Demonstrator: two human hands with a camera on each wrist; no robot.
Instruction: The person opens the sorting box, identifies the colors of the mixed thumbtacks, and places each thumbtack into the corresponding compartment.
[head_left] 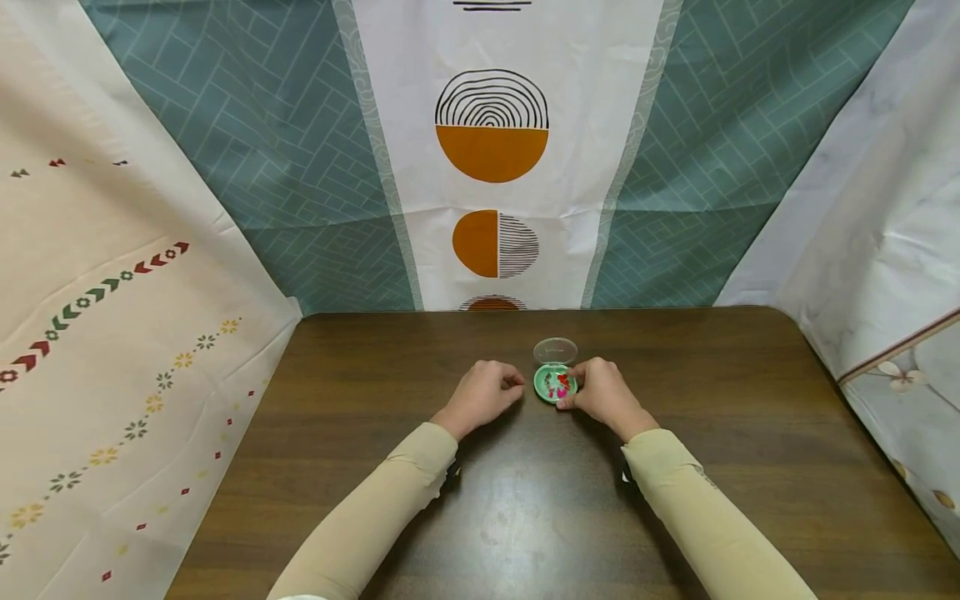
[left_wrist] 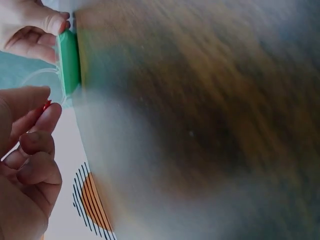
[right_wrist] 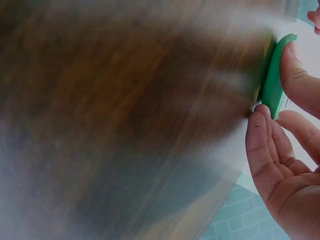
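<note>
A small round green case (head_left: 541,388) lies on the table with its clear lid (head_left: 555,351) hinged up at the far side. Inside it are several tiny red and pink pieces (head_left: 562,392). My right hand (head_left: 606,397) holds the case at its right side, thumb at the near rim and fingers farther back. Just left of the case is my left hand (head_left: 482,397), apart from it. Between thumb and forefinger that hand pinches a tiny red piece (left_wrist: 47,105), mostly hidden by the fingertips. The right wrist view shows the case's green side wall (right_wrist: 274,80) against my thumb.
The brown wooden table (head_left: 360,400) reaches back to a patterned cloth (head_left: 495,250) hanging along its far edge. More cloth hangs at the left (head_left: 112,350) and the right (head_left: 877,275). Both forearms, in pale yellow sleeves, come in from the near edge.
</note>
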